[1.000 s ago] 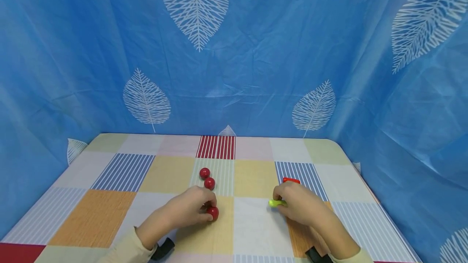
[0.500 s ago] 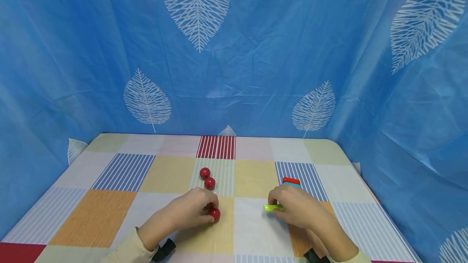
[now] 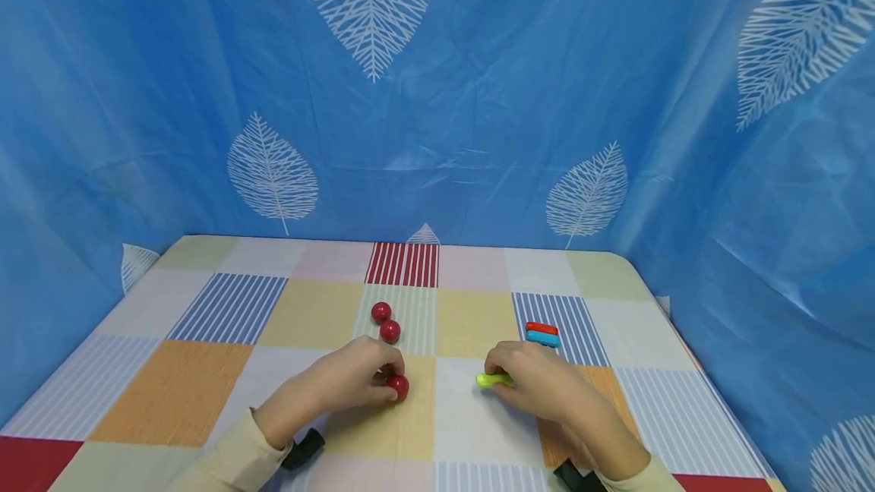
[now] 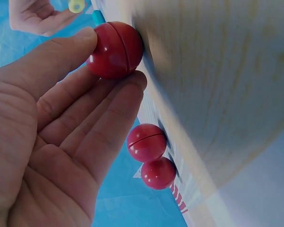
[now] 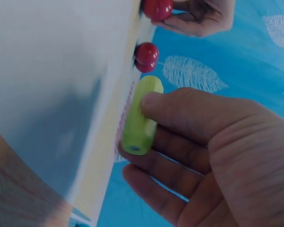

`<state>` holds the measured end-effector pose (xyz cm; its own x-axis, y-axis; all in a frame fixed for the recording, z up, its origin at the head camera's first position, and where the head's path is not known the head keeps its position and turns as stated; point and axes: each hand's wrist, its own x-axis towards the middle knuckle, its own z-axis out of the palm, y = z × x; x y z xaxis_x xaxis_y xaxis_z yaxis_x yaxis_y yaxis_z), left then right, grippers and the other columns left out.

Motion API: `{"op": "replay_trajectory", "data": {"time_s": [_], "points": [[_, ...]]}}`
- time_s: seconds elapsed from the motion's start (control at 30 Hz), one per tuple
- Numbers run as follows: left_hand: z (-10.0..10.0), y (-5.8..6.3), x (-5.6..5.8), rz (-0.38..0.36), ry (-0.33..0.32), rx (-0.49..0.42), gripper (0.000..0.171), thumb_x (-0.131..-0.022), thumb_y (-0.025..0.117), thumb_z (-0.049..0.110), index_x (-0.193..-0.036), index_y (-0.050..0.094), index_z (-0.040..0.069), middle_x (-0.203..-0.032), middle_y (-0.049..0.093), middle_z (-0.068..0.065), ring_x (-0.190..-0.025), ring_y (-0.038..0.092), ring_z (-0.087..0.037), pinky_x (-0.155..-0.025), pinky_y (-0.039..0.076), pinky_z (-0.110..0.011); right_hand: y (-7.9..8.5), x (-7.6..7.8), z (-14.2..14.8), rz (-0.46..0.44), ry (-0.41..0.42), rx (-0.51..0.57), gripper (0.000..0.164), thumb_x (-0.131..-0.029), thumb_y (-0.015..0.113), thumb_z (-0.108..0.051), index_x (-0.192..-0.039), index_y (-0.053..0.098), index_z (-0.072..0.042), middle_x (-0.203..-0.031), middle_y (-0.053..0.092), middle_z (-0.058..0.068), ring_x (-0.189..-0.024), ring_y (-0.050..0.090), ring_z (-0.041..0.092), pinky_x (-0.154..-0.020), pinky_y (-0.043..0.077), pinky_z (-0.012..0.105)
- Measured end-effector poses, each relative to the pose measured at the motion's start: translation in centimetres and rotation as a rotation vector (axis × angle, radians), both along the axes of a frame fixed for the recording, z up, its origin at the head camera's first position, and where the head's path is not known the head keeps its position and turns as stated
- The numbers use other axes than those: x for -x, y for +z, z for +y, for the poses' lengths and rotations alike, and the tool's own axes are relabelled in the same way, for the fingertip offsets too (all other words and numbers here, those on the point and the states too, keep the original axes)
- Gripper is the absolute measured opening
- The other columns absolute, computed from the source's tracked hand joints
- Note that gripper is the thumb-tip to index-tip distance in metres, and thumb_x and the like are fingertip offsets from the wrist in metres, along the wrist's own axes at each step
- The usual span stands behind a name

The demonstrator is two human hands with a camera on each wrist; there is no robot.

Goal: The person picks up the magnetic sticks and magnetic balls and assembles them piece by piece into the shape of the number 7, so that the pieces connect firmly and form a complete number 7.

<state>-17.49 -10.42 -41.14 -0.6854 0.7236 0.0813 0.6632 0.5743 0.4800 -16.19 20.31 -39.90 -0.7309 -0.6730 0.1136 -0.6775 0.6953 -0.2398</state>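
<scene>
Left hand (image 3: 349,378), at left, pinches red ball (image 3: 399,387), nearer than two other red balls (image 3: 390,331). Right hand (image 3: 540,382), at right, pinches yellow-green cylinder (image 3: 494,380); blue piece (image 3: 543,339) and red piece (image 3: 541,328) lie beyond, toward far side.

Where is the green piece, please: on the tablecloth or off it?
Off it: the right hand pinches the green piece clear of the shadow on the tablecloth.
</scene>
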Motion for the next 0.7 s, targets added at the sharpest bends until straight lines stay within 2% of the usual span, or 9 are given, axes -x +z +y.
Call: {"op": "replay_trajectory", "data": {"time_s": [0.23, 0.43, 0.7], "points": [[-0.1, 0.0, 0.0, -0.021, 0.014, 0.01, 0.015, -0.08, 0.081, 0.015, -0.088, 0.069, 0.013, -0.079, 0.061, 0.013, -0.07, 0.056, -0.002, -0.069, 0.05, -0.019, -0.9, -0.1, -1.1, 0.001, 0.066, 0.068, 0.015, -0.082, 0.077, -0.011, -0.09, 0.066, -0.017, -0.088, 0.059, -0.012, -0.078, 0.053, 0.001, -0.07, 0.049, 0.023], [-0.1, 0.1, 0.0, -0.011, 0.0, 0.01, 0.015, -0.08, 0.081, 0.015, -0.086, 0.068, 0.013, -0.077, 0.06, 0.013, -0.069, 0.056, -0.003, -0.067, 0.049, -0.019, -1.6, -0.6, -2.3, -0.004, 0.078, 0.067, 0.014, -0.082, 0.077, -0.013, -0.09, 0.066, -0.017, -0.087, 0.057, -0.013, -0.075, 0.051, 0.001, -0.069, 0.047, 0.02], [0.0, 0.2, -0.1, -0.01, 0.009, 0.031, 0.014, -0.08, 0.08, 0.017, -0.086, 0.068, 0.014, -0.075, 0.058, 0.013, -0.066, 0.054, -0.004, -0.063, 0.046, -0.019, -1.6, -0.8, -3.5, -0.016, 0.085, 0.054, 0.013, -0.083, 0.076, -0.013, -0.089, 0.066, -0.018, -0.086, 0.056, -0.014, -0.074, 0.05, 0.0, -0.07, 0.047, 0.02]]}}
